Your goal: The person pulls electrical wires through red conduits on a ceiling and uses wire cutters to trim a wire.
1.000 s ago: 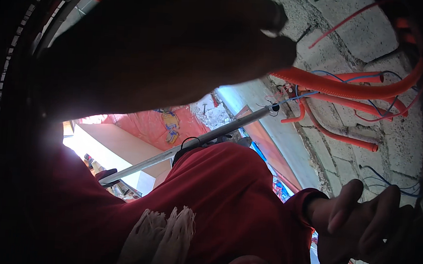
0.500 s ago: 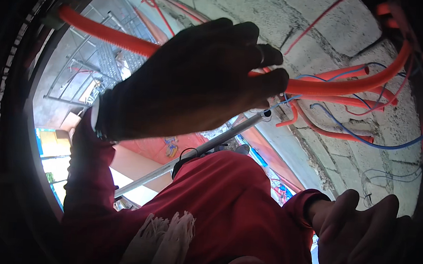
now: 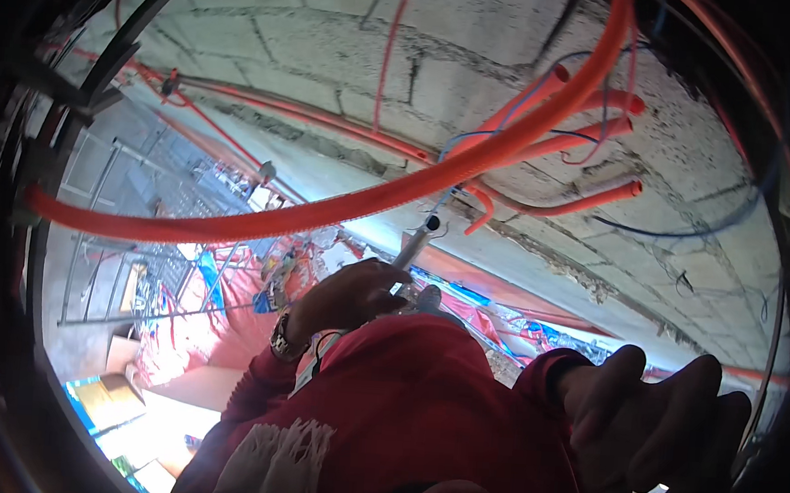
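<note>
A long orange corrugated conduit [image 3: 324,214] sags across the view from the left to the upper right, touched by neither hand. Below it, my left hand [image 3: 346,298], with a watch at the wrist, is by the grey metal pipe [image 3: 412,247]. Its fingers curl over the pipe, whose open end shows beyond them; the palm side is hidden. My right hand [image 3: 657,430] is at the lower right, dark and close, with fingers bent inward. What it holds, if anything, is lost in shadow. Several cut orange conduit ends [image 3: 595,137] with blue wires [image 3: 662,233] stick out by the block wall.
A pale block wall [image 3: 299,47] fills the top and right. Dark metal framing [image 3: 105,70] borders the left. Far below are metal scaffold frames [image 3: 106,190], red sheeting [image 3: 225,317] and cardboard [image 3: 122,356]. A white fringed cloth [image 3: 279,463] hangs over my red clothing.
My left hand has let go of the orange conduit and dropped to the metal pipe. The conduit now hangs lower across the view. The view has shifted; my right hand keeps its bent pose.
</note>
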`<state>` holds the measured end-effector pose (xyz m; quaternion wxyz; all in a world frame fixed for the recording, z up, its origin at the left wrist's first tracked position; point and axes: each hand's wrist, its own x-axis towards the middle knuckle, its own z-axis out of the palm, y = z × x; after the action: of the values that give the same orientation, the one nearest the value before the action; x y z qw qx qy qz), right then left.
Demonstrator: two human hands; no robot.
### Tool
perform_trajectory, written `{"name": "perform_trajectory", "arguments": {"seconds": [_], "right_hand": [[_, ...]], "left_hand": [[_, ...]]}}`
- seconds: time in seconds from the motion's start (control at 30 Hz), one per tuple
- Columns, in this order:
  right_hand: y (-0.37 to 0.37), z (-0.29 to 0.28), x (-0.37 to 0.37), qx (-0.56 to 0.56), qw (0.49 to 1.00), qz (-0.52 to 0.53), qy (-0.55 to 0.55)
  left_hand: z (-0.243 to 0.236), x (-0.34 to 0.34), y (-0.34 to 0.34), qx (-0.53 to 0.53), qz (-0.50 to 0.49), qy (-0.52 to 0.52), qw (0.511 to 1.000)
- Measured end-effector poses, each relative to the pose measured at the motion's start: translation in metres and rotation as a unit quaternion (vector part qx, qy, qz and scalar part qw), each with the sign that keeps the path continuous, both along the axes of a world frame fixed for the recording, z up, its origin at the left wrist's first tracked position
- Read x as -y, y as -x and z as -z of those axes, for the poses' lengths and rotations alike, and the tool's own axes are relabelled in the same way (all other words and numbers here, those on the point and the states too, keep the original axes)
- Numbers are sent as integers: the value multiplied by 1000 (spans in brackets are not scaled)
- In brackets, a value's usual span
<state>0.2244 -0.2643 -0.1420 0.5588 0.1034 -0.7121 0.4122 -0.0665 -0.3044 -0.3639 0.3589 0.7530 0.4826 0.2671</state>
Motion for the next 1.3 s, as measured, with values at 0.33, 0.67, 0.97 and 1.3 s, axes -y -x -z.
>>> {"name": "perform_trajectory", "arguments": {"seconds": [0.33, 0.67, 0.97, 1.3], "right_hand": [[1, -35, 35, 59, 979, 5, 197], [10, -46, 43, -5, 977, 32, 211], [13, -58, 53, -4, 954, 72, 292], [3, -47, 52, -30, 945, 75, 318]], "left_hand": [[183, 46, 49, 7, -111, 191, 975], [212, 39, 25, -13, -98, 161, 982], [213, 27, 0, -52, -55, 196, 978], [231, 36, 7, 24, -87, 192, 977]]}}
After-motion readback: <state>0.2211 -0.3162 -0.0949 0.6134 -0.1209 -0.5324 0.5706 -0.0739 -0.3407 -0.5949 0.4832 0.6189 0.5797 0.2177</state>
